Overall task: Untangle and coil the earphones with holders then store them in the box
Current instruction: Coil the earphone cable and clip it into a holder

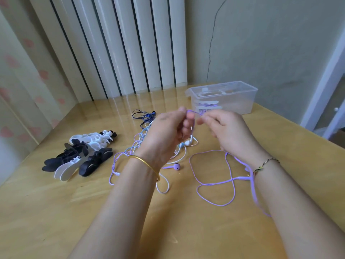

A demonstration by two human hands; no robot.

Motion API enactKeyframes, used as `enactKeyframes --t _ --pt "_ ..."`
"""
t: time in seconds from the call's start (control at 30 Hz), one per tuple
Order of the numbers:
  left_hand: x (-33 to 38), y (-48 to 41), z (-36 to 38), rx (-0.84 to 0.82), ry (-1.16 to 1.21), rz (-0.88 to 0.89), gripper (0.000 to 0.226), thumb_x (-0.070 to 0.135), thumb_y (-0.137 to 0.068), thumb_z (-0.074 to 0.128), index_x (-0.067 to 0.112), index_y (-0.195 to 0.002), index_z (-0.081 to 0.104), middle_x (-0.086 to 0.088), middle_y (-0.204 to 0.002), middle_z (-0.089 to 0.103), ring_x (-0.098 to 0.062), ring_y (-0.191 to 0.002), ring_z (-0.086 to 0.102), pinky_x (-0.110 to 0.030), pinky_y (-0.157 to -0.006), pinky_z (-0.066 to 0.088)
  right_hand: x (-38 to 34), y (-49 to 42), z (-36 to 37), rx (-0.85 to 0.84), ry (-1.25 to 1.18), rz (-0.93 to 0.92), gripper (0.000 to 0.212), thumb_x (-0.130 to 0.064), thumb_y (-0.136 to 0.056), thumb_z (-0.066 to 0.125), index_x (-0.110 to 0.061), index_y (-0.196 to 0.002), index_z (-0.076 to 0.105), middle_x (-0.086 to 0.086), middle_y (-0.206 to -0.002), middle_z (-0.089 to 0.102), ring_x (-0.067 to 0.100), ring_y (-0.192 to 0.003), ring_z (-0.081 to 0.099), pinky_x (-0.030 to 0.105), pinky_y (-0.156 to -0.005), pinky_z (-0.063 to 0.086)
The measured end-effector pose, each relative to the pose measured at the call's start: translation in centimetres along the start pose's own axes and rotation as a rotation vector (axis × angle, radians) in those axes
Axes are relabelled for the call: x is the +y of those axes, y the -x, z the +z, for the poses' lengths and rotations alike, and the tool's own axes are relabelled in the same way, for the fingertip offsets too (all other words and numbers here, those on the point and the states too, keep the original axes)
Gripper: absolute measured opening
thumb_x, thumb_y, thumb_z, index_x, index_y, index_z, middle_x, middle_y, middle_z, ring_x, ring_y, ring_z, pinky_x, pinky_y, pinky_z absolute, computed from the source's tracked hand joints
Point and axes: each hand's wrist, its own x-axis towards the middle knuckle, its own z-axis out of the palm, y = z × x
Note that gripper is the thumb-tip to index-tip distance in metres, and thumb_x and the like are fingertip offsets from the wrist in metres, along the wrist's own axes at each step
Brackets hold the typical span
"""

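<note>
Head view: the left hand (168, 128) and right hand (225, 128), raised over the tabletop (93, 212), each hold the purple earphone cable (242, 178) in a narrow pinching grip. A short span runs left to right between them. The slack drops under the right wrist and loops toward the viewer. Holders (80, 156) lie nearer the left hand; the box (242, 103) stands beyond.

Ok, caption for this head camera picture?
Left hand and right hand pinch a purple earphone cable above a wooden table, near black and white plastic holders and a clear plastic box.
</note>
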Motion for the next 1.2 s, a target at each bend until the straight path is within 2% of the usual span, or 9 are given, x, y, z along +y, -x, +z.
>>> enactKeyframes --t 0.17,0.27,0.4,0.5,0.6,0.77,0.9,1.07,1.2 --pt "-0.1 -0.3 -0.3 0.224 0.262 0.098 0.023 0.016 -0.099 0.045 0.014 -0.087 0.064 0.004 -0.075 0.071 -0.003 -0.067 0.068 -0.017 -0.065 0.049 -1.0 0.8 0.7 -0.424 0.036 0.035 0.025 -0.020 -0.100 0.042 -0.008 -0.091 0.063 0.000 -0.058 0.040 0.005 -0.030 0.036 0.024 -0.035 0.033" --pt "-1.3 -0.6 -1.1 0.385 -0.285 0.374 0.020 0.017 -0.093 0.054 0.013 -0.078 0.068 -0.004 -0.080 0.073 -0.017 -0.079 0.070 -0.035 -0.082 0.055 -1.7 1.0 0.4 -0.460 0.010 0.012 0.025 -0.020 -0.099 0.043 -0.009 -0.091 0.064 -0.004 -0.058 0.041 0.005 -0.036 0.037 0.026 -0.038 0.037" --pt "-1.8 -0.4 -0.7 0.276 -1.046 0.501 0.023 0.023 -0.095 0.047 0.013 -0.080 0.063 0.003 -0.070 0.066 -0.025 -0.079 0.063 -0.043 -0.083 0.048 -1.0 0.2 -0.2 -0.067 0.241 -0.111 0.019 -0.026 -0.097 0.046 -0.019 -0.090 0.063 -0.007 -0.070 0.055 0.016 -0.070 0.055 0.033 -0.066 0.045" --pt "-1.0 0.1 0.4 0.160 -0.865 0.326 0.032 0.020 -0.099 0.040 0.014 -0.073 0.059 0.007 -0.063 0.056 -0.016 -0.064 0.055 -0.032 -0.071 0.045 0.1 -0.1 -0.2 0.079 0.320 -0.074 0.019 -0.030 -0.097 0.044 -0.023 -0.093 0.061 -0.005 -0.080 0.061 0.024 -0.079 0.054 0.038 -0.073 0.046" --pt "0.0 0.3 0.5 0.013 -0.283 0.097 0.035 0.017 -0.101 0.037 0.012 -0.073 0.058 0.002 -0.058 0.050 -0.010 -0.054 0.047 -0.021 -0.059 0.039 0.7 -0.2 0.4 0.005 0.308 -0.067 0.023 -0.030 -0.099 0.041 -0.024 -0.081 0.055 -0.006 -0.068 0.053 0.023 -0.072 0.053 0.041 -0.071 0.047" --pt "0.0 0.2 0.3 0.103 0.300 0.000 0.019 0.015 -0.098 0.046 0.015 -0.091 0.063 0.005 -0.081 0.071 -0.001 -0.072 0.067 -0.019 -0.065 0.048 -0.3 0.2 0.9 -0.289 0.156 -0.049 0.024 -0.020 -0.100 0.041 -0.014 -0.083 0.057 -0.008 -0.057 0.039 -0.006 -0.047 0.046 0.015 -0.046 0.034" --pt "-0.8 0.0 -0.1 0.300 0.003 0.292 0.018 0.005 -0.093 0.054 0.013 -0.084 0.068 -0.008 -0.092 0.072 -0.012 -0.081 0.070 -0.021 -0.074 0.054 -1.0 0.7 0.5 -0.411 0.088 -0.060 0.025 -0.019 -0.099 0.044 -0.014 -0.084 0.063 -0.010 -0.057 0.042 -0.004 -0.052 0.045 0.017 -0.055 0.033" --pt "-1.7 -0.2 0.1 0.281 -1.064 0.471 0.022 0.023 -0.093 0.046 0.013 -0.080 0.061 -0.004 -0.073 0.066 -0.032 -0.081 0.059 -0.041 -0.082 0.046 -1.1 0.5 -0.2 -0.062 0.315 -0.114 0.016 -0.032 -0.095 0.049 -0.024 -0.084 0.056 -0.016 -0.065 0.050 0.007 -0.069 0.050 0.031 -0.062 0.036" --pt "-1.4 0.0 0.6 0.170 -0.974 0.336 0.029 0.020 -0.099 0.039 0.017 -0.073 0.053 0.008 -0.067 0.058 -0.019 -0.074 0.059 -0.034 -0.078 0.048 -0.9 0.6 -0.3 0.126 0.542 -0.201 0.019 -0.038 -0.095 0.049 -0.021 -0.092 0.057 -0.010 -0.077 0.051 0.022 -0.077 0.052 0.032 -0.060 0.028"
